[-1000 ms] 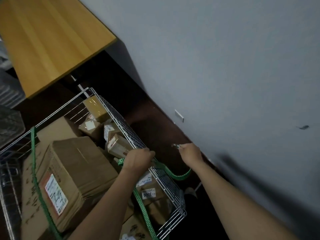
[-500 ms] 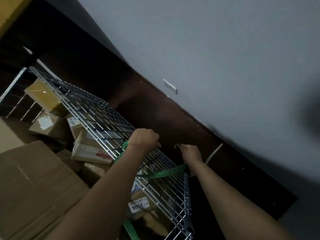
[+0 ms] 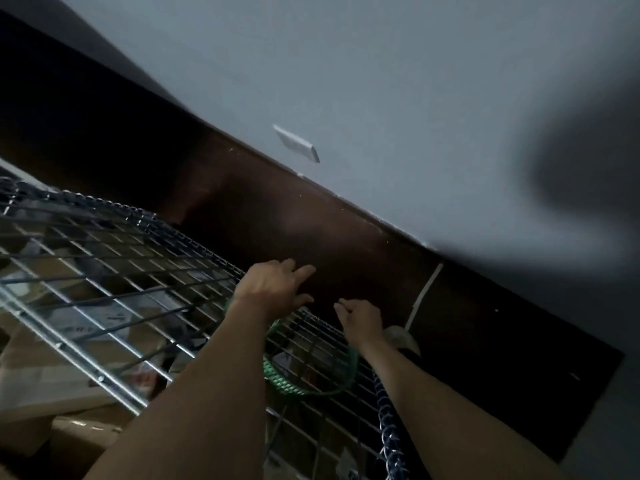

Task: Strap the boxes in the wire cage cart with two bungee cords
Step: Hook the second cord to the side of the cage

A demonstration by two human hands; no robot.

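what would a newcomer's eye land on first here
The left hand spreads open over the top edge of the tilted wire cage at centre, with the right hand curled beside it. A bright green cord loops against the mesh below and runs up to the right hand. Boxes show dimly behind the mesh at lower left.

Dim, motion-blurred, tilted view; dark shadow smear at right.

Green woven bungee cord (image 3: 311, 389) partly behind my left forearm (image 3: 207, 393), its end lost inside my curled right hand (image 3: 360, 320), brown cardboard boxes (image 3: 45, 375) behind the silver wire cage cart wall (image 3: 104, 271) too blurred for me to read labels, that wall cut off left and bottom.
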